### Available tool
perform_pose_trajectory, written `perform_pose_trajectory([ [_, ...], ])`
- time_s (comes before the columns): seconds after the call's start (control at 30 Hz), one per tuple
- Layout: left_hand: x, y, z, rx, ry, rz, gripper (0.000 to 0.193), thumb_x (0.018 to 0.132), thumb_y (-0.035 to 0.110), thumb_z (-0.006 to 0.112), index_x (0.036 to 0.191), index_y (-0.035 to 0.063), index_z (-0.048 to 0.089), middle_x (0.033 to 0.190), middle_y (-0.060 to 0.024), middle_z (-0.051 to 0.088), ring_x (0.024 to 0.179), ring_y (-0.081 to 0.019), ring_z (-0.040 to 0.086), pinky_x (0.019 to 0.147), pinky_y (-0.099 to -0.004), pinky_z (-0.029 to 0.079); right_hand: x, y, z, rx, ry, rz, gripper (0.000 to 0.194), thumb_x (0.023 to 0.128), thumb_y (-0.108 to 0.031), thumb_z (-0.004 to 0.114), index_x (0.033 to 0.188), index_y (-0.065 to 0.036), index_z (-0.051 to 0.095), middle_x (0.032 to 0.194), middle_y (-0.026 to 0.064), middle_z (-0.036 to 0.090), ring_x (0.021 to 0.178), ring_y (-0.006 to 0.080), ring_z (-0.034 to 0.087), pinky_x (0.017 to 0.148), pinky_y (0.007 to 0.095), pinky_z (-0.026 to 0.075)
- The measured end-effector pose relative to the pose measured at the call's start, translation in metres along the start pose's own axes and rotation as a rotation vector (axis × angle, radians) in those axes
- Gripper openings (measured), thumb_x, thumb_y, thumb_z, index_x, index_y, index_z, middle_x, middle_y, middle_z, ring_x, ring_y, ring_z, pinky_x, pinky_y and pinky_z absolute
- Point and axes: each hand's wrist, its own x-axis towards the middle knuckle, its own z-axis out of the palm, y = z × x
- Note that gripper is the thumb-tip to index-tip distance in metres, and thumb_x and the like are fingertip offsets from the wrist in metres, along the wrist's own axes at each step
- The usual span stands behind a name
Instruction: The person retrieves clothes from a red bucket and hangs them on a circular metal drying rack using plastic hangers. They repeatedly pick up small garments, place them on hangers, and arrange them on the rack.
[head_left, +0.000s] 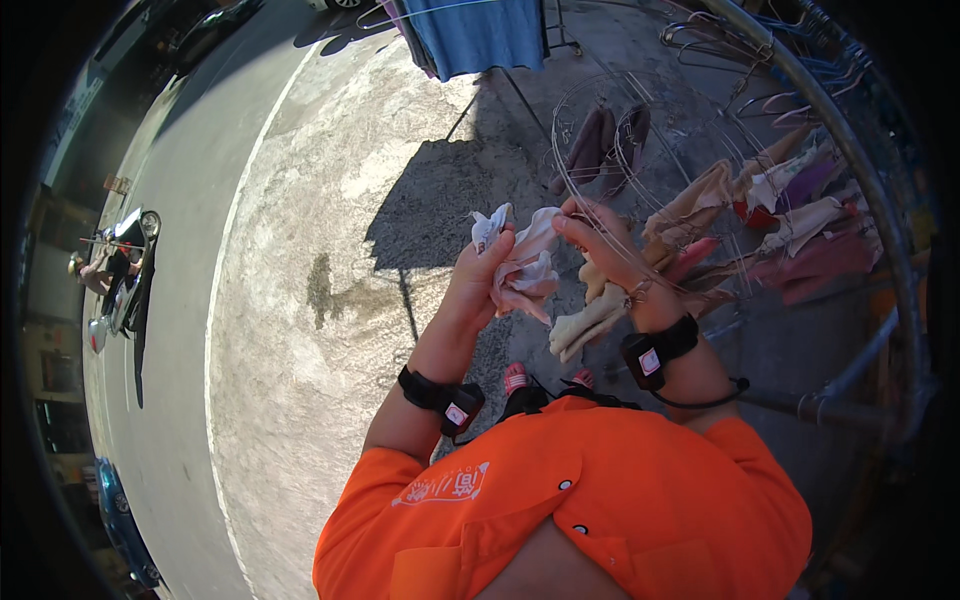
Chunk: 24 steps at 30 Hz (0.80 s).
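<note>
My left hand (480, 274) grips a crumpled pale pink and white cloth (525, 277), small and thin, with a bit of print near my thumb. Its far edge reaches the thumb and fingertips of my right hand (600, 236), which pinch it. My right hand is at the wire loops of a round drying hanger (559, 154), and a wire crosses in front of it. Below my right wrist, cream socks (589, 322) hang from a metal clip. Beyond the hand hangs a beige cloth item (694, 199); dark mauve socks (589, 146) hang farther off.
A curved metal rail (832, 97) with several hangers (787, 90) runs along the right. Pink laundry (817, 259) hangs beneath it. A blue towel (476, 37) hangs at the top. Left, beyond a white line, a rider on a scooter (124, 274) is on the road (180, 225).
</note>
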Motion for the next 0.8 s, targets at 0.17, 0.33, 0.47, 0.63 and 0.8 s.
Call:
perform_pose_trajectory([
  [0.17, -0.002, 0.006, 0.007, 0.262, 0.021, -0.119, 0.038, 0.081, 0.023, 0.069, 0.109, 0.0041, 0.053, 0.096, -0.0065, 0.060, 0.077, -0.0132, 0.060, 0.063, -0.0254, 0.050, -0.003, 0.003, -0.007, 0.287, -0.105, 0.019, 0.028, 0.090, -0.020, 0.057, 0.113, -0.003, 0.054, 0.090, 0.0008, 0.056, 0.077, 0.0081, 0.052, 0.069, 0.0210, 0.044],
  [0.33, -0.003, 0.000, 0.014, 0.144, 0.007, -0.035, 0.035, 0.080, 0.023, 0.069, 0.105, 0.0036, 0.054, 0.085, -0.0055, 0.059, 0.063, -0.0121, 0.057, 0.052, -0.0239, 0.047, -0.002, 0.016, -0.021, 0.581, -0.214, -0.052, 0.040, 0.091, -0.019, 0.056, 0.126, 0.001, 0.048, 0.100, 0.0051, 0.060, 0.085, 0.0111, 0.057, 0.078, 0.0241, 0.048],
  [0.47, -0.002, -0.001, 0.009, 0.160, 0.009, -0.141, 0.029, 0.083, 0.021, 0.065, 0.104, 0.0035, 0.054, 0.077, -0.0046, 0.058, 0.059, -0.0103, 0.056, 0.049, -0.0230, 0.045, 0.004, 0.028, -0.028, 0.476, -0.087, 0.024, 0.033, 0.093, -0.016, 0.054, 0.121, 0.000, 0.053, 0.106, 0.0071, 0.061, 0.089, 0.0116, 0.059, 0.080, 0.0245, 0.048],
  [0.63, 0.001, -0.002, 0.005, -0.043, -0.073, -0.254, 0.022, 0.087, 0.022, 0.060, 0.099, 0.0045, 0.055, 0.071, -0.0016, 0.058, 0.056, -0.0071, 0.056, 0.046, -0.0207, 0.045, 0.011, 0.031, -0.019, 0.351, 0.101, 0.069, 0.030, 0.092, -0.018, 0.055, 0.116, -0.002, 0.056, 0.102, 0.0061, 0.063, 0.088, 0.0114, 0.059, 0.079, 0.0246, 0.049],
  [0.8, 0.000, -0.012, 0.021, 0.088, -0.066, -0.137, 0.021, 0.085, 0.016, 0.064, 0.100, 0.0046, 0.055, 0.077, -0.0022, 0.059, 0.061, -0.0083, 0.059, 0.050, -0.0210, 0.049, 0.010, 0.024, 0.005, 0.405, 0.037, 0.012, 0.033, 0.091, -0.030, 0.056, 0.115, -0.006, 0.058, 0.088, 0.0011, 0.061, 0.077, 0.0076, 0.057, 0.070, 0.0217, 0.048],
])
